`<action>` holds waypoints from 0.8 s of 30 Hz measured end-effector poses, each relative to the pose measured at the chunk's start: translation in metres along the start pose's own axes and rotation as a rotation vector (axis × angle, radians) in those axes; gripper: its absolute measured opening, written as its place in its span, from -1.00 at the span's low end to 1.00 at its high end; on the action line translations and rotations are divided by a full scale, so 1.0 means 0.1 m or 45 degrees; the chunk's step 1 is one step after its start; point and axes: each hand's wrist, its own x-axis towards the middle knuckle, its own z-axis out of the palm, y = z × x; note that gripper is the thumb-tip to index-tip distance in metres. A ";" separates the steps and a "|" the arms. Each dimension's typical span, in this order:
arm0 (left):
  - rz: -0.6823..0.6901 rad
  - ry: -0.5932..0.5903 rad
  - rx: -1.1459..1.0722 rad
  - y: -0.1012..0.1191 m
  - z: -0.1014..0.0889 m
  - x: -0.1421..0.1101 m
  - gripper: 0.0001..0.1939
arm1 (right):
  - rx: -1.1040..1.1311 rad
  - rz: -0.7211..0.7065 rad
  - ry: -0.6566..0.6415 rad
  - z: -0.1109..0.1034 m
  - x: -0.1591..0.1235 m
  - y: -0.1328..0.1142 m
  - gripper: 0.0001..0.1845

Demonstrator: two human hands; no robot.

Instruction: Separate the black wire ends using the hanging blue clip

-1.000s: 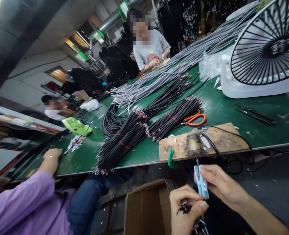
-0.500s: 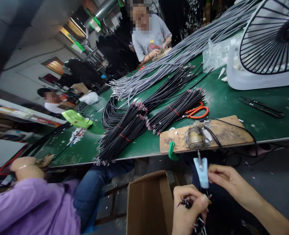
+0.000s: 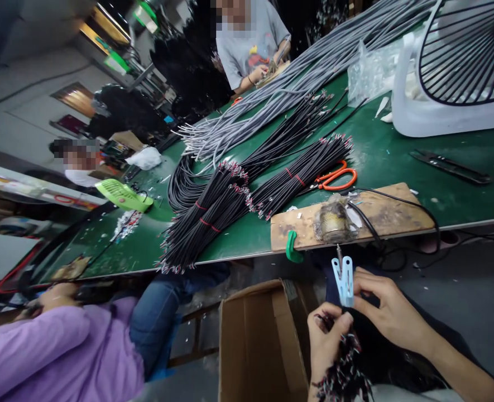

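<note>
My left hand (image 3: 326, 340) is closed around a bunch of short dark wires (image 3: 345, 365) with red and white ends, which hang below the fingers. Just above it is a light-blue clothespin (image 3: 347, 290), its two legs upward and its lower end near the left fingertips. My right hand (image 3: 383, 307) has its fingers bent against the clothespin's right side, partly hidden behind it. A thin metal shaft (image 3: 339, 254) reaches down between the legs from a grimy cylindrical motor (image 3: 334, 220) on a wooden board (image 3: 393, 206). Whether a wire sits in the clothespin's jaws I cannot tell.
Bundled black cables (image 3: 207, 218), long grey cables (image 3: 247, 125), orange-handled scissors (image 3: 339, 177), black snips (image 3: 451, 166) and a white fan (image 3: 409, 111) lie or stand on the green table (image 3: 380, 159). A green clamp (image 3: 292, 247) grips the board. Below is a cardboard box (image 3: 257, 340). A co-worker's purple sleeve (image 3: 41, 346) is at left.
The view has tilted down. My right fingers shifted from the clothespin's upper legs to its side. The clothespin has turned about the shaft. The co-worker's hand at left moved off the tabletop.
</note>
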 end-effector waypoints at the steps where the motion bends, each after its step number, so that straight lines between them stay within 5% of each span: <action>1: -0.004 0.001 -0.031 -0.01 0.00 -0.01 -0.51 | 0.056 0.037 0.014 0.01 -0.03 0.05 -0.69; 6: 0.001 -0.042 -0.135 0.01 0.04 -0.11 -0.49 | 0.316 0.180 -0.050 0.05 -0.13 0.17 -0.64; 12: 0.023 -0.099 -0.133 -0.03 -0.01 -0.11 -0.50 | 0.185 0.006 -0.082 0.00 -0.15 0.09 -0.84; 24: 0.242 -0.036 0.045 0.21 0.12 -0.09 -0.53 | -0.108 -0.272 0.256 0.19 -0.31 0.01 -0.88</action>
